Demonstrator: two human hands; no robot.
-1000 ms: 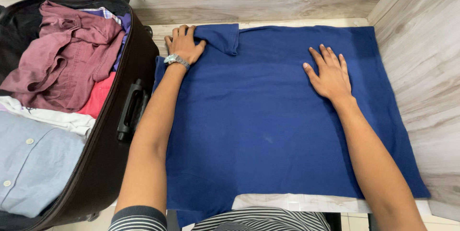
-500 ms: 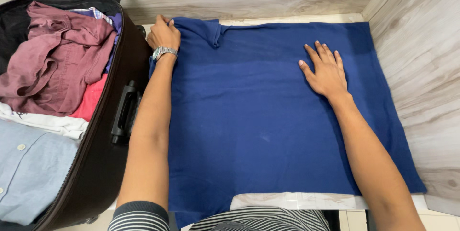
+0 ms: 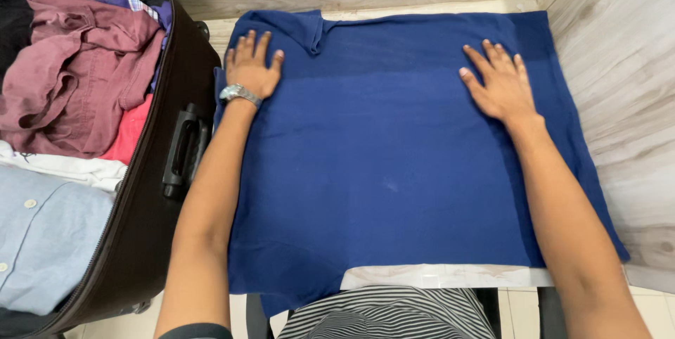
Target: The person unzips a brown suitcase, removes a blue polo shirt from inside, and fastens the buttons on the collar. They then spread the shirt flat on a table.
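A dark blue shirt (image 3: 394, 163) lies spread flat on a white surface between wood-grain walls. My left hand (image 3: 252, 66), with a metal wristwatch on the wrist, rests flat on the shirt's far left part, fingers apart, beside a small fold of cloth (image 3: 314, 33). My right hand (image 3: 500, 84) lies palm down on the far right part of the shirt, fingers spread. Neither hand grips anything.
An open black suitcase (image 3: 158, 205) stands at the left, touching the shirt's edge. It holds a crumpled maroon shirt (image 3: 77, 65), a red garment, a white one and a light blue buttoned shirt (image 3: 42, 240). A wood-grain wall (image 3: 626, 100) closes the right side.
My left hand let go of the folded sleeve at the top left corner and now lies flat on the shirt. The right hand slid slightly farther and to the right.
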